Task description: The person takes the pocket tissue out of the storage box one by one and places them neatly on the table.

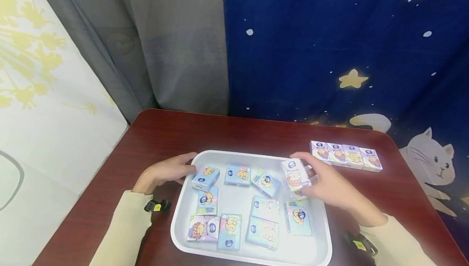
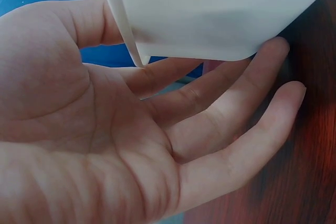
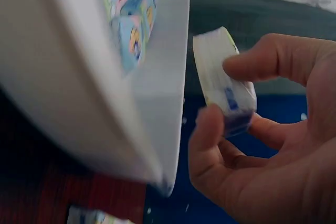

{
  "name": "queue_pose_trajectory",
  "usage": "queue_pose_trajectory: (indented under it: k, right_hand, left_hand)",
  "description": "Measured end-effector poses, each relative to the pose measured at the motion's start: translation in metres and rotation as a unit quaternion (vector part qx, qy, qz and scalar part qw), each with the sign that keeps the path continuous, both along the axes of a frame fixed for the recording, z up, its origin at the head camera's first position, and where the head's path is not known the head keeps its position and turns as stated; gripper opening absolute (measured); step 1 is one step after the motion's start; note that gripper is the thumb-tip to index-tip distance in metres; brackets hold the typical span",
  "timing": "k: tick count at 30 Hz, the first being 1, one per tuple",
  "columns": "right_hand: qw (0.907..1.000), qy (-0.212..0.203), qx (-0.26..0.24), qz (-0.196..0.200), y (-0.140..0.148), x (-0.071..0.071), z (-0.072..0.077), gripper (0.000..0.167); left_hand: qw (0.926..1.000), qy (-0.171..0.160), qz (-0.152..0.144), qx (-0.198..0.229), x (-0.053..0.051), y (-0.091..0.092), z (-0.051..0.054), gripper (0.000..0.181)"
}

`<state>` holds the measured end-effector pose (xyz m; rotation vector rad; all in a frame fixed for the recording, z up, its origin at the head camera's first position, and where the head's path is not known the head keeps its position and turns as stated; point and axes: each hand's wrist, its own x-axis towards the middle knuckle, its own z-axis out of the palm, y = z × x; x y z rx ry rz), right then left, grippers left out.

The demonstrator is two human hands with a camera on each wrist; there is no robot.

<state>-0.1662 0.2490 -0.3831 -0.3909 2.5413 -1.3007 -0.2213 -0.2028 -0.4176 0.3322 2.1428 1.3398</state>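
A white tray [image 1: 234, 258] holds several small tissue packets, mostly blue, such as one [image 1: 237, 175] near its far side. At its left rim my left hand [image 1: 166, 172] has the thumb over the edge; in the left wrist view the fingers of this hand [image 2: 131, 114] curve along the outer wall of the tray [image 2: 199, 19]. Above the right part of the tray, my right hand [image 1: 326, 182] pinches a pale purple and white packet [image 1: 294, 174]. The right wrist view has this packet [image 3: 223, 77] between the thumb and fingers of the hand [image 3: 278, 124], beside the rim.
Several purple packets [image 1: 344, 154] stand side by side in a row on the dark red table [image 1: 256, 133], beyond the tray's far right corner. Grey and blue curtains hang behind the table, and a white patterned cloth is at the left.
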Motion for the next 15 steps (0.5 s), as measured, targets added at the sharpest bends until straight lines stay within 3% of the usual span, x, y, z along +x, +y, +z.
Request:
queue_pose_trajectory:
  k: [9, 15]
  right_hand:
    - [0.9976, 0.021, -0.002, -0.066, 0.042, -0.004, -0.013, 0.090]
    - [0.9942, 0.005, -0.011, -0.106, 0.074, -0.006, -0.027, 0.090]
  left_hand:
    - [1.0000, 0.000, 0.002, 0.001, 0.000, 0.000, -0.001, 0.048]
    - [1.0000, 0.002, 0.000, 0.002, 0.000, -0.001, -0.001, 0.048]
